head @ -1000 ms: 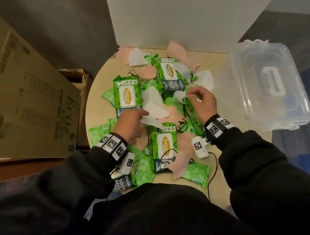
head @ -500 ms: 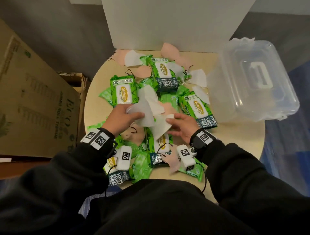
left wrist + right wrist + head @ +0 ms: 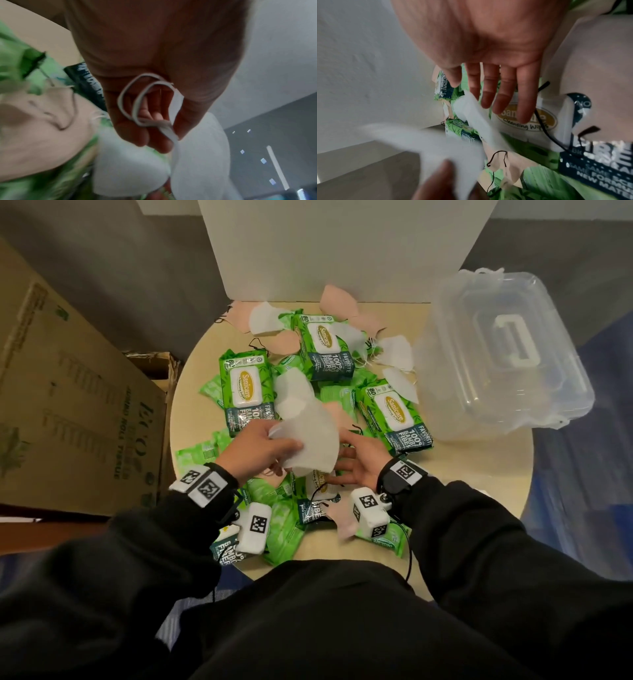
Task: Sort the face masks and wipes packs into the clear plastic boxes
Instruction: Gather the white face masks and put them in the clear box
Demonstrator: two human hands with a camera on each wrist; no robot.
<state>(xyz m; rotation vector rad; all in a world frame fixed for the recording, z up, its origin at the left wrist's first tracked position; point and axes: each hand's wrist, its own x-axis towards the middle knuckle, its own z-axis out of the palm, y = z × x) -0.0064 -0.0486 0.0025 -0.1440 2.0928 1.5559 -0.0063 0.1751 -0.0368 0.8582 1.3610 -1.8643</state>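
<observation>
Your left hand (image 3: pixel 260 446) pinches white masks (image 3: pixel 305 436); your right hand (image 3: pixel 359 463), fingers spread and empty, lies nearer the clear box (image 3: pixel 507 354), far right

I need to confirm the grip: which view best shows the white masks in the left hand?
The left wrist view: the left hand curls its fingers round the white masks and their ear loops. The head view shows the white masks held above the pile; the right wrist view shows them blurred.
</observation>
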